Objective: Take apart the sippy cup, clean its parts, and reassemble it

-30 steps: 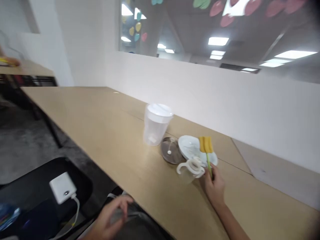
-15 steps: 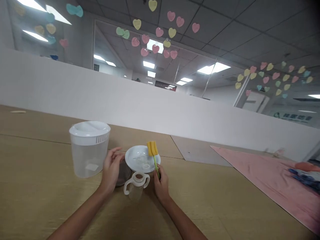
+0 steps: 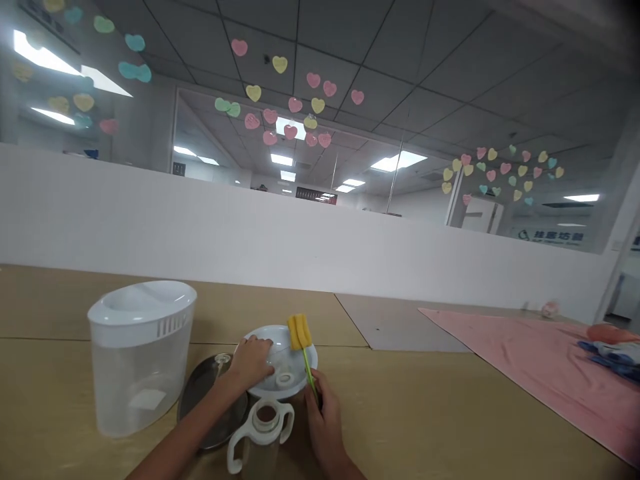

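My right hand (image 3: 323,417) grips the green handle of a sponge brush (image 3: 300,332), its yellow sponge head upright. My left hand (image 3: 253,363) reaches over the left side of a white bowl (image 3: 310,363), fingers bent and thumb apart, with nothing visibly held. A small white ring-like part (image 3: 285,380) lies in the bowl. Directly in front of me stands a clear baby bottle (image 3: 263,433) with two white handles and an uncapped top. Partly beneath my left forearm is a dark oval tray (image 3: 193,393), on which a small white part with a thin stem (image 3: 221,361) rests.
A tall translucent container (image 3: 140,373) with a white lid stands at the left. To the right, a pink cloth (image 3: 510,353) covers the table (image 3: 425,413), with blue and orange items at its far end. A white wall (image 3: 300,247) with windows runs behind.
My left hand has moved right, from beside the tray to over the bowl. The tray shows more fully. My view has tilted up; the brush stays in my right hand.
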The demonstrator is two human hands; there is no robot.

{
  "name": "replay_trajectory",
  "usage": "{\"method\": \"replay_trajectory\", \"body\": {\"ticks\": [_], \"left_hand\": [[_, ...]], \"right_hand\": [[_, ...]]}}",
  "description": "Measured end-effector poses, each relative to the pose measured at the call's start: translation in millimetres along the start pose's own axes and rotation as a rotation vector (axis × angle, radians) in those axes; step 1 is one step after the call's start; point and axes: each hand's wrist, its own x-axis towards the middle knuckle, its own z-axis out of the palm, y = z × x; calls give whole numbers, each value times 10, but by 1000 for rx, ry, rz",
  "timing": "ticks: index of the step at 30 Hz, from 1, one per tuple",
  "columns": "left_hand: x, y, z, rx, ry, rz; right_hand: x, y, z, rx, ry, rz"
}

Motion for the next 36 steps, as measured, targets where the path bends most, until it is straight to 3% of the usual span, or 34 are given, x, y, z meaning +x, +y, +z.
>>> {"method": "replay_trajectory", "body": {"ticks": [6,13,17,30,36], "left_hand": [[31,-17,-134,17,-4,22],[-173,54,-680,-116,130,89],[-274,76,-858,-60,129,217],[-341,135,-920,-65,170,365],[-365,124,-875,-185,58,438]], "right_hand": [[3,-19,3,25,-41,24],[-16,-61,-11,-44,-88,-42],[-31,-90,-19,-68,-152,-94],[-42,-62,-50,-157,-106,-198],[-85,-95,-60,-162,-160,-250]]}}
